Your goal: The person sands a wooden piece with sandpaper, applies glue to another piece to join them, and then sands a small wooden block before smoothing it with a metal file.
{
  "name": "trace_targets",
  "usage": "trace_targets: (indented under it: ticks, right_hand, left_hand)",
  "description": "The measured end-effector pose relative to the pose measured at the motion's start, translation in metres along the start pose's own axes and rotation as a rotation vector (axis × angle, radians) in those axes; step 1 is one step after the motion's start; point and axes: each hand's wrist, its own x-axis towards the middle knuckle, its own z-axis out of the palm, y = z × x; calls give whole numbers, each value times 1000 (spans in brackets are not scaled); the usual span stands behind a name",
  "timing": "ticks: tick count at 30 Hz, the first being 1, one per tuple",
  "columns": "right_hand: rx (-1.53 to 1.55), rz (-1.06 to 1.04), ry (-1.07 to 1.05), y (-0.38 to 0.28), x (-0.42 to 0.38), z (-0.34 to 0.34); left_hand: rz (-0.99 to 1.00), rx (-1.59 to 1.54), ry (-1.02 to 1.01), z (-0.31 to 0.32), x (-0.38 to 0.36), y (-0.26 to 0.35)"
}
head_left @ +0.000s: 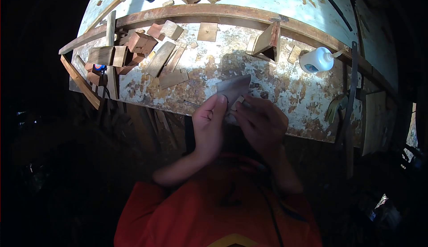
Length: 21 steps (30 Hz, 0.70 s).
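Observation:
Near the front edge of the worn workbench (290, 95), my left hand (211, 120) pinches a grey-brown sheet (234, 86) between thumb and fingers. The sheet looks like sandpaper and is bent a little. Close beside it, my right hand (263, 122) is closed on a small pale wood piece (238, 102), held against the sheet's lower right part. Much of the small piece is hidden by my fingers. A thin metal nail or rod (191, 103) lies on the bench just left of my left hand.
Wood blocks (142, 43) and offcuts lie at the left. A long wooden rail (200, 10) crosses behind. A triangular wood piece (267, 42), a white glue bottle (315, 60), a green-handled tool (333, 109) and a saw blade (353, 77) are at the right.

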Motion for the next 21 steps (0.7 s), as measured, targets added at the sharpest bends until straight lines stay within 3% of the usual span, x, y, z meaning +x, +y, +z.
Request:
trace_targets:
  ticks: [2,6,10,13,16,19,20,21]
  right_hand:
    - [53,225,32,4,1,4]
    - [9,-31,-15,-8,0,5]
    - [111,246,91,-7,11,4]
    - [52,9,4,-20,5,3]
    - [136,204,98,-10,10,5]
    - [147,190,45,-20,8,2]
    - [79,65,18,-21,3,1]
    - [104,127,31,-19,4,0]
  left_hand:
    - [49,-55,40,11,-4,-6]
    - [41,-101,81,14,-5,-6]
    - [123,7,54,12,-12,-10]
    - [182,-7,37,14,-8,-8]
    - [248,96,23,15,-7,-12]
    - [269,62,-26,16,-8,-11]
    - [237,60,-35,13,-10,-11]
    - [205,56,-48,10,-12,-12]
